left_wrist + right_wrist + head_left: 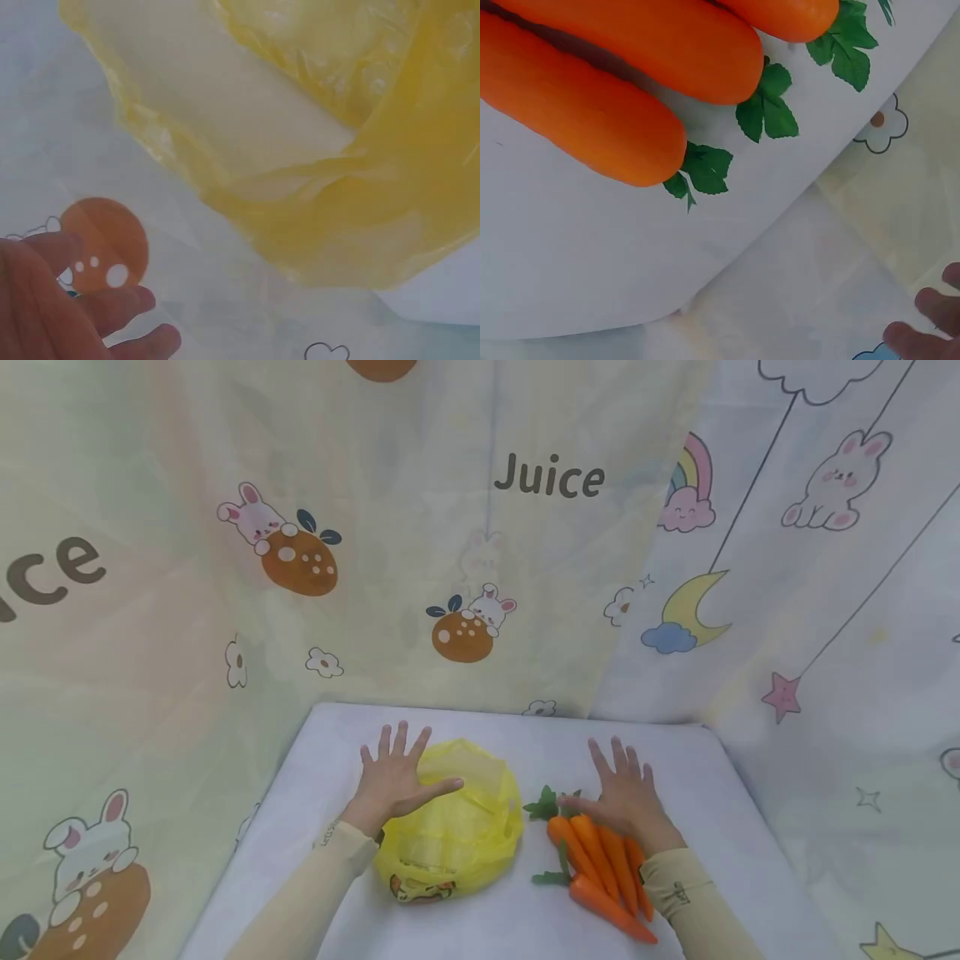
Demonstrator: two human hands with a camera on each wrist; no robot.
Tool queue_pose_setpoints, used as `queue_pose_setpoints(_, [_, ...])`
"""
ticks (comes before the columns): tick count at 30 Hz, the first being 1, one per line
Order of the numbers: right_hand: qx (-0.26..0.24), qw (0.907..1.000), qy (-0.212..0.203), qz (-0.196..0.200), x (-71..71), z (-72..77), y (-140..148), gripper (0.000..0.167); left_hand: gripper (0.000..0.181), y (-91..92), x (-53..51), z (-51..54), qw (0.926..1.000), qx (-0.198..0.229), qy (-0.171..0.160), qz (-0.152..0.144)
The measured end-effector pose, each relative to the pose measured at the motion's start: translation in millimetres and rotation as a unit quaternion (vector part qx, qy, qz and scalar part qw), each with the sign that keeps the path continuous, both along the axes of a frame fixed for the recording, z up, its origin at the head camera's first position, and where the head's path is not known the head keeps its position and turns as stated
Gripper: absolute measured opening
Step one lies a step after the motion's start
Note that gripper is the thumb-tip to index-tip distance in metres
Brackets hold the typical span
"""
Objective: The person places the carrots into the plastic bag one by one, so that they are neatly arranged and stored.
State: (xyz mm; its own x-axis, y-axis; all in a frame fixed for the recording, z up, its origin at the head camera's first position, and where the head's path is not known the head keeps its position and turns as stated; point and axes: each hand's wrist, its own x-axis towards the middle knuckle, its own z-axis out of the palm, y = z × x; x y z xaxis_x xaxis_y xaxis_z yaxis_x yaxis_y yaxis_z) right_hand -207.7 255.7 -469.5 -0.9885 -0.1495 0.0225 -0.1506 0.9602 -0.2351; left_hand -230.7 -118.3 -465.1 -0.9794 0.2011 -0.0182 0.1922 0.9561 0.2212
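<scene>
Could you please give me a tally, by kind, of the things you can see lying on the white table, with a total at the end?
Yellow plastic bag: 1
Orange carrots with green leaves: 5 visible
Total: 6

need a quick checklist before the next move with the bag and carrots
1. Left hand free: ok, spread and holding nothing.
2. Right hand free: ok, spread and holding nothing.
3. Yellow bag on the white table: ok.
4. Bag empty: cannot tell, its folds hide the bottom.
5. Visible carrots outside the bag: ok, on the table.
6. Carrots in full view: not ok, the right hand partly hides them in the head view.
</scene>
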Motion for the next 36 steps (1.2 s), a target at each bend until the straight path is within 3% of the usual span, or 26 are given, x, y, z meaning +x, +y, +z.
queue_pose_setpoints(7, [-0.041, 0.9977, 0.004, 0.055, 0.4, -11.5, -2, 0.128, 0.121, -8.0, -1.6, -16.0, 0.9995, 0.016, 0.015, 0.025])
queue_pose_setpoints(13, [-0.066, 0.9969, -0.025, 0.036, 0.2, -22.2, -10, 0.128, 0.126, -21.4, 4.5, -29.9, 0.9954, 0.064, 0.033, 0.063])
queue_pose_setpoints(16, [-0.075, 0.9964, -0.029, 0.025, 2.4, -28.0, -14, 0.120, 0.123, -26.6, 9.5, -36.6, 0.9882, 0.117, 0.044, 0.089])
queue_pose_setpoints(24, [-0.059, 0.9980, -0.023, 0.005, 6.9, -51.2, -30, 0.096, 0.128, -35.0, 20.5, -63.3, 0.9528, 0.253, 0.015, 0.167])
queue_pose_setpoints(30, [-0.008, 0.9989, -0.029, -0.036, 10.8, -65.1, -43, 0.083, 0.128, -32.3, 28.0, -77.5, 0.9146, 0.339, -0.028, 0.218])
queue_pose_setpoints(34, [0.013, 0.9986, -0.027, -0.044, 14.2, -66.7, -49, 0.072, 0.125, -31.3, 31.0, -86.2, 0.8886, 0.385, -0.049, 0.244])
queue_pose_setpoints(36, [0.018, 0.9981, -0.032, -0.049, 15.2, -66.3, -51, 0.069, 0.120, -31.4, 32.7, -89.7, 0.8792, 0.402, -0.054, 0.250])
